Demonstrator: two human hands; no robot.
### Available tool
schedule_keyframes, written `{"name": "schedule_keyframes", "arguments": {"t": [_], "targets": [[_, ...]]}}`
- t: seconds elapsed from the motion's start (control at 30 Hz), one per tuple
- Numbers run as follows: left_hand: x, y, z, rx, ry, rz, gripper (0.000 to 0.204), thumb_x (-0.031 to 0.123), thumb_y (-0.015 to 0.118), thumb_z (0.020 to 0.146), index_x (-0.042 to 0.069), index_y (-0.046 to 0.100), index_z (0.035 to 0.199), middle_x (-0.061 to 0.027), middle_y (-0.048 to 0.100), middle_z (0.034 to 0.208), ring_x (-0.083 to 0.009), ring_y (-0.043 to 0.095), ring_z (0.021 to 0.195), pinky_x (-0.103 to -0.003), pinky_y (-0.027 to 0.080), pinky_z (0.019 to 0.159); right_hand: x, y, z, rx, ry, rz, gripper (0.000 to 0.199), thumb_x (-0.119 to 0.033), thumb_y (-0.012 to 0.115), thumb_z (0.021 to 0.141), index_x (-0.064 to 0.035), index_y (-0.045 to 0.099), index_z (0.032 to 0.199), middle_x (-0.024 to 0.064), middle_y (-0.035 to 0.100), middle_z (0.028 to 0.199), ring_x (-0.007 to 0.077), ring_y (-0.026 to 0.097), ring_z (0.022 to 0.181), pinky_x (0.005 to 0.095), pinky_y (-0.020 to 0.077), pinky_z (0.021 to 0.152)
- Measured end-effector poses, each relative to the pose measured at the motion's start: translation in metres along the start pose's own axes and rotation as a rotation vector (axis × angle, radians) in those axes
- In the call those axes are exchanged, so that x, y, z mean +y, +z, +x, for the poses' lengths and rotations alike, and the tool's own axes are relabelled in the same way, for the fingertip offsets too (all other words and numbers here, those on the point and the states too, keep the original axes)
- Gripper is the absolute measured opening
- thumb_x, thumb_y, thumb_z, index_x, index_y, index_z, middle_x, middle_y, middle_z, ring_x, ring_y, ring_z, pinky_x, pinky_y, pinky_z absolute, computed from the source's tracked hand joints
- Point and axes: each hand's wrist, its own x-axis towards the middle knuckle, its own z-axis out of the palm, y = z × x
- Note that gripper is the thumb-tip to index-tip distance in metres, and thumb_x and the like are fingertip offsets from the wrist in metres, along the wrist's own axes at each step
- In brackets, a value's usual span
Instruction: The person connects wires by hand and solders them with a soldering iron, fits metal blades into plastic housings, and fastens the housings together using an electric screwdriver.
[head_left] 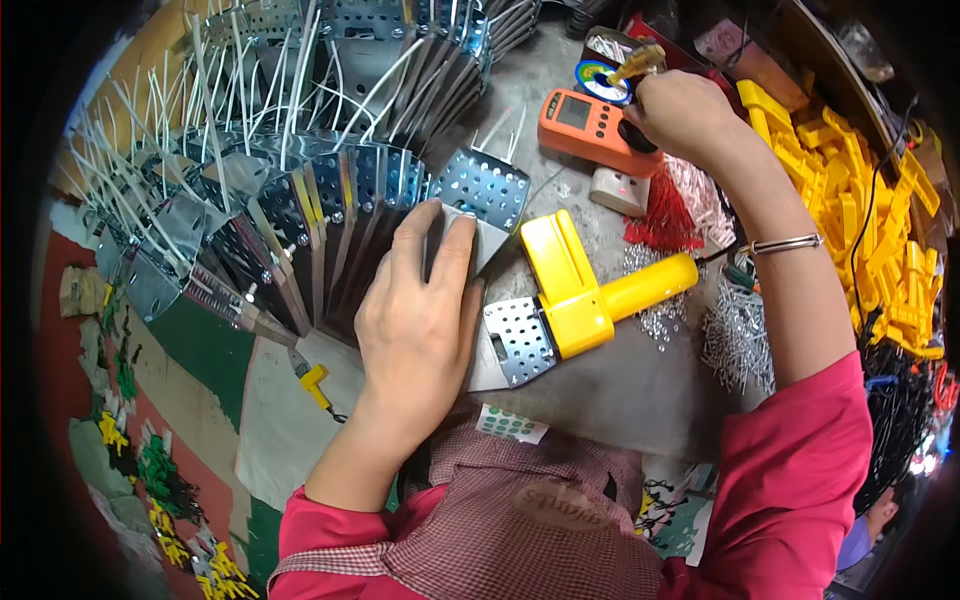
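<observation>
My left hand [415, 300] is bent over a perforated metal plate [487, 188] with short white wires at its far end, the fingertips on its grey edge. Just right of that hand lies a yellow plastic handle [575, 285], joined to another perforated metal piece [522, 340]; a dark cord leaves the handle's far end. My right hand [685, 115] is closed at the far right, over the end of an orange handheld meter [595, 130]. A brownish-yellow piece [638, 64] shows at its fingertips; its kind is unclear. Beneath that piece sits a small wire spool [602, 82].
Stacked perforated metal plates [300, 210] with upright white wires fill the left side. Yellow plastic handles [860, 200] are heaped at the right. Red tassel-like wires [665, 210], a white socket block [620, 190] and loose screws [738, 335] lie between them on the grey table [650, 395].
</observation>
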Motion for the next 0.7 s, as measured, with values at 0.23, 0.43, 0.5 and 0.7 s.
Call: {"name": "schedule_keyframes", "arguments": {"t": [0.23,0.43,0.5,0.7], "targets": [[0.039,-0.007,-0.025,-0.01,0.338,-0.25,0.044,0.008,0.065,0.077,0.008,0.063,0.121,-0.0205,0.054,0.131,-0.0344,0.062,0.108,-0.038,0.054,0.084,0.02,-0.011,-0.074,1.161,-0.115,0.429,0.013,-0.007,0.067,0.082,-0.0035,0.068,0.095,0.0117,0.066,0.088,0.0299,0.062,0.076,0.0357,0.0507,0.073],[0.073,0.069,-0.062,-0.388,0.624,-0.401,0.048,0.016,0.06,0.08,0.011,0.057,0.128,-0.0084,0.051,0.14,-0.0316,0.052,0.125,-0.046,0.042,0.102,0.073,0.002,-0.243,1.012,0.129,0.346,0.047,0.011,0.034,0.09,0.0001,0.056,0.131,0.018,0.067,0.118,0.0268,0.066,0.107,0.0338,0.0545,0.091],[0.078,0.068,-0.058,-0.29,0.636,-0.405,0.044,0.015,0.06,0.08,0.007,0.059,0.123,-0.0083,0.055,0.134,-0.0284,0.052,0.125,-0.045,0.043,0.101,0.04,0.012,-0.273,0.866,0.342,0.7,0.025,-0.001,0.045,0.096,0.0079,0.063,0.111,0.0161,0.065,0.099,0.0216,0.063,0.086,0.0301,0.0495,0.08],[0.027,0.008,-0.125,-0.258,0.314,-0.432,0.018,0.01,0.077,0.069,0.006,0.067,0.082,-0.0093,0.066,0.08,-0.0265,0.066,0.081,-0.036,0.052,0.073,-0.051,0.05,-0.305,0.605,0.021,0.952,0.026,0.01,0.064,0.061,0.0024,0.07,0.085,0.0106,0.066,0.074,0.0228,0.058,0.062,0.0313,0.0449,0.057]]}}
